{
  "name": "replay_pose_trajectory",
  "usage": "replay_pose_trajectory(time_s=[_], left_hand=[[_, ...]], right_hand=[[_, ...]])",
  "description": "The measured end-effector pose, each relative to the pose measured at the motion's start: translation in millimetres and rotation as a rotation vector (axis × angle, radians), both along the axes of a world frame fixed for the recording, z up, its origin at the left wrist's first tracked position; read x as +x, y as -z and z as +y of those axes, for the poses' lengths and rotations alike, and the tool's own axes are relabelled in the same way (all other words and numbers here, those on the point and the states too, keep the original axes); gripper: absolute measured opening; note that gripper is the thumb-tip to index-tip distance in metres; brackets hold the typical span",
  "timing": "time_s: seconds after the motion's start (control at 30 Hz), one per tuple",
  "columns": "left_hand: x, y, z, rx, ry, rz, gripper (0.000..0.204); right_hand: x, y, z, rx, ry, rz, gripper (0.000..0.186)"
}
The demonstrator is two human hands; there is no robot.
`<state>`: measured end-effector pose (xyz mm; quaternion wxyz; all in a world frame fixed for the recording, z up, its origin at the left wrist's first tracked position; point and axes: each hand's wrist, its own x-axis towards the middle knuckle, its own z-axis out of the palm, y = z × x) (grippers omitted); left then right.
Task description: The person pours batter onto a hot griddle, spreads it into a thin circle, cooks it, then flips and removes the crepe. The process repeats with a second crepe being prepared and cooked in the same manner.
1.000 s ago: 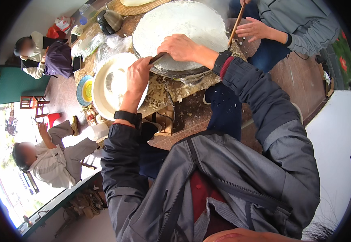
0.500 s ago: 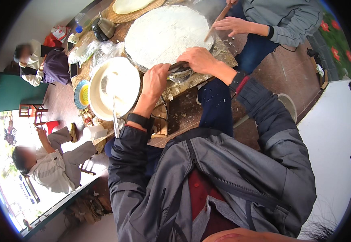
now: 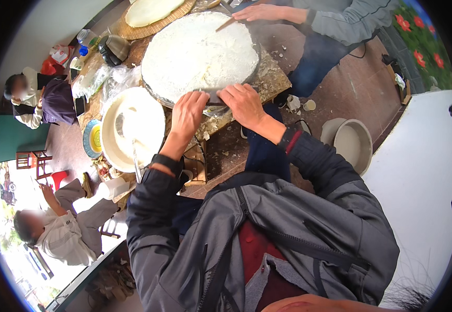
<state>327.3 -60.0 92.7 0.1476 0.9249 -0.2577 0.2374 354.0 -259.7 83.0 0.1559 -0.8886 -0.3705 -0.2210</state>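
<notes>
A wide round griddle [image 3: 257,58] carries a thin white sheet of batter [image 3: 200,49] on its top. At its near edge, my left hand [image 3: 189,112] and my right hand [image 3: 245,108] are closed on the two ends of a flat dark scraper [image 3: 214,98]. My fingers hide most of the scraper. Left of my left hand stands a large cream basin [image 3: 109,117] of pale batter, with a metal ladle [image 3: 135,156] leaning over its rim. Across the griddle, a co-worker's hand [image 3: 261,12] holds a thin wooden stick [image 3: 226,24] over the batter's far right edge.
A woven tray [image 3: 188,8] bearing a pale round sheet lies behind the griddle. A kettle [image 3: 114,50], plastic bags [image 3: 119,78] and a blue-rimmed bowl [image 3: 89,139] crowd the table's left. A bucket [image 3: 353,145] stands on the floor at right. Two people sit at left.
My hands, still on the scraper, have come round to the griddle's near edge, the right hand moving left and down. The co-worker's stick has shifted to the far side. My view has shifted.
</notes>
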Motion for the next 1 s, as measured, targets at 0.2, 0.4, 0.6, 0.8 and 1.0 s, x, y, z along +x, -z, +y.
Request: replay_pose_trajectory(time_s=[0.2, 0.4, 0.6, 0.8, 1.0], left_hand=[[83.4, -23.3, -11.2, 0.035, 0.065, 0.118, 0.009], [137.7, -33.8, -26.3, 0.08, 0.245, 0.134, 0.012], [105.1, -35.0, 8.9, 0.194, 0.34, 0.209, 0.012], [81.1, -35.0, 43.0, 0.202, 0.388, 0.185, 0.018], [68.8, -30.4, 80.1, 0.186, 0.359, 0.127, 0.018]], right_hand=[[37.9, -32.2, -35.3, 0.193, 0.085, 0.248, 0.015], [45.3, -29.8, -45.8, 0.042, 0.28, 0.068, 0.018], [-0.6, -24.0, -10.2, 0.0, 0.217, 0.136, 0.016], [-36.3, -18.7, 35.5, 0.039, 0.245, 0.136, 0.017], [-46.8, -21.6, 73.7, 0.134, 0.189, 0.148, 0.008]])
